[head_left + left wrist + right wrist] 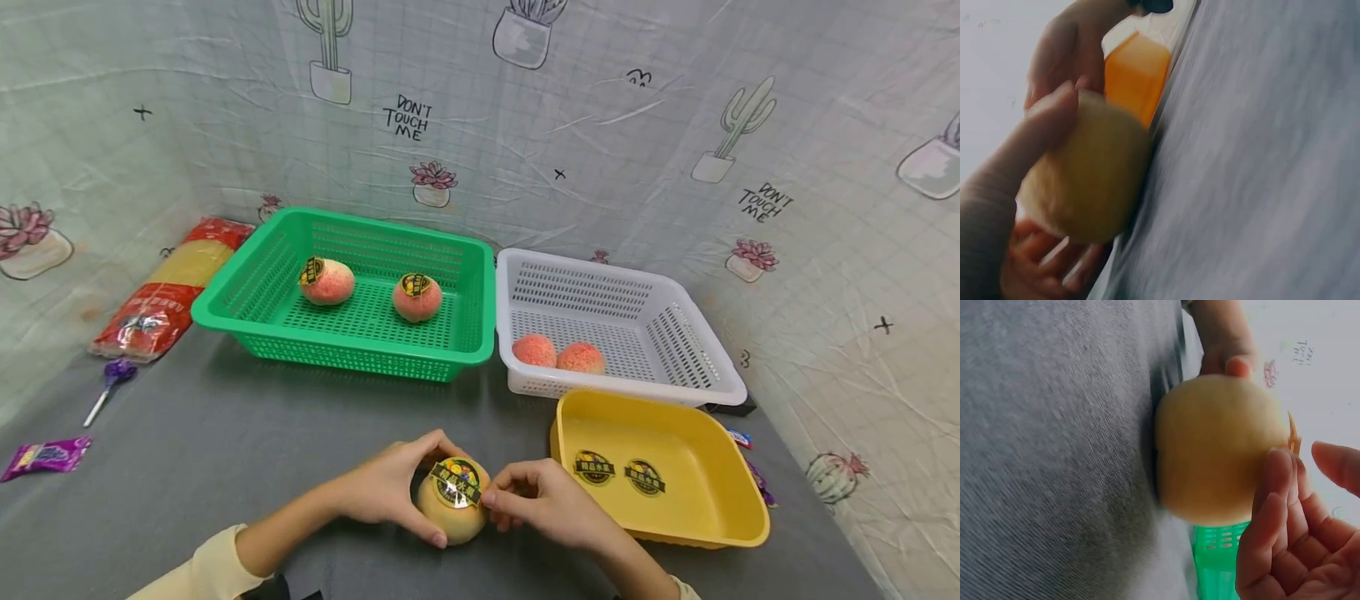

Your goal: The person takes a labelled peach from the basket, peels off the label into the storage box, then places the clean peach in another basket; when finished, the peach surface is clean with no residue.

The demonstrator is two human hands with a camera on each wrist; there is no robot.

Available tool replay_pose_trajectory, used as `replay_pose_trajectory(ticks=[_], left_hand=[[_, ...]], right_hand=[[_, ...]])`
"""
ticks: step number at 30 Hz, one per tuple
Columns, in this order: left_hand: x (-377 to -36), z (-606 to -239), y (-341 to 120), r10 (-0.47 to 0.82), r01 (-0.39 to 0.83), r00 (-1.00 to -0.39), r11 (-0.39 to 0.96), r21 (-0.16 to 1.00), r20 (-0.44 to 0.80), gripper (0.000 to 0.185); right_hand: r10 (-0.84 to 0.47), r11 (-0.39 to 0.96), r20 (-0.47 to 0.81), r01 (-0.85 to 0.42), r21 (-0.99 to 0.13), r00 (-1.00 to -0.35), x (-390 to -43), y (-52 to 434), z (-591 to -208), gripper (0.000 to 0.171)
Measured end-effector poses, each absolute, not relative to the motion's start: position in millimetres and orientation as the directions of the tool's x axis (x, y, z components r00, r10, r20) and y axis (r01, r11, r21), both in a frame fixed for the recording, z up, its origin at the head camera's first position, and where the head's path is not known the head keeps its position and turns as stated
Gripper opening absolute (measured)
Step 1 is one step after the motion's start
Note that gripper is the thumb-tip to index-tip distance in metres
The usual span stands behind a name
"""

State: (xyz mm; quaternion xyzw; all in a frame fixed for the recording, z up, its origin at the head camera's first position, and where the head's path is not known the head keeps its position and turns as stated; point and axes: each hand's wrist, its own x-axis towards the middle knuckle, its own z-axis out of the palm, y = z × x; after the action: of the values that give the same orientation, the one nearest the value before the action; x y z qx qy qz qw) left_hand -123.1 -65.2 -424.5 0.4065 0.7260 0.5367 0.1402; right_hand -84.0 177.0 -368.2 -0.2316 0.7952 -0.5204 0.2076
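Step in hand, as judged: applying a black-and-gold label (456,482) to a yellow peach-like fruit (454,527), held on or just above the gray tabletop (300,421) at front center. Left hand (381,485) grips the fruit, thumb and fingers curled around its sides. Right hand (546,502) is loosely bent, thumb clear of the fingers, fingertips at the fruit beside the label; no pinch seen. Right wrist view shows a label edge standing off the skin. Next move likely calls for smoothing that edge down, left grip steady, then placing the fruit with the labeled peaches (327,283) in the green basket (366,292).
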Motion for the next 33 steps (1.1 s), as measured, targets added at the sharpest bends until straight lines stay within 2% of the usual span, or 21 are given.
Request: replay_pose_trajectory(ticks=[4,8,12,20,29,33], left_hand=[[-116,-430,-56,0.613,0.455,-0.741,0.158,0.877,0.274,0.067],[-111,-432,-52,0.523,0.463,-0.798,0.216,0.859,0.299,0.075],[-108,-433,-50,0.499,0.469,-0.813,0.255,0.846,0.3,0.082],[-110,-432,-50,0.503,0.481,-0.805,0.241,0.843,0.315,0.078],[-114,-433,-51,0.514,0.49,-0.795,0.231,0.84,0.322,0.074],[-113,-433,-52,0.514,0.479,-0.801,0.24,0.844,0.309,0.077]], right_hand=[[-0.516,0.378,-0.092,-0.131,-0.916,-0.851,-84,174,-366,0.019],[-0.451,0.415,-0.082,-0.127,-0.901,-0.889,-85,169,-366,0.021],[-0.406,0.435,-0.079,-0.116,-0.893,-0.911,-87,167,-367,0.021],[-0.401,0.399,-0.033,-0.142,-0.906,-0.916,-90,165,-366,0.018],[-0.446,0.235,0.218,-0.349,-0.907,-0.868,-88,181,-359,0.01],[-0.438,0.296,0.157,-0.307,-0.905,-0.885,-89,214,-350,0.011]])
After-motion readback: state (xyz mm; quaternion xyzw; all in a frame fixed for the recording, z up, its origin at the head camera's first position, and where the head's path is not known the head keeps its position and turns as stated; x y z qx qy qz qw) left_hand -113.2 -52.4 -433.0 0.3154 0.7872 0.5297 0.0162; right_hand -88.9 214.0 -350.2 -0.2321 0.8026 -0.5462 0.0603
